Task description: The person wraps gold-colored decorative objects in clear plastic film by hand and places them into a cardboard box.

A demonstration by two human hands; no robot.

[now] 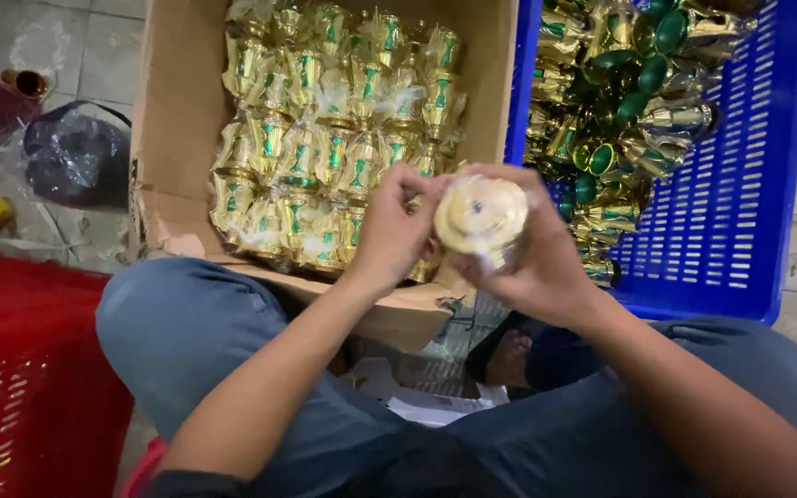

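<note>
A small gold cup (480, 219), wrapped in clear plastic, was held up between both hands with its round base turned toward the camera. The right hand (546, 263) cupped it from the right and below, fingers curled tight around its body, while the left hand (394, 226) pressed in from the left — its fingertips (433, 189) closed on the wrapping at the cup's edge. The cup hung just above the near flap of a cardboard box (177, 138) packed with rows of wrapped gold-and-green cups (325, 138). To the right stood a blue plastic crate (740, 184) holding loose, unwrapped cups (620, 92) in a heap. Below were the person's crossed legs in blue jeans (186, 332) — and a red crate (20, 378) sat at the left on the tiled floor (94, 46).
</note>
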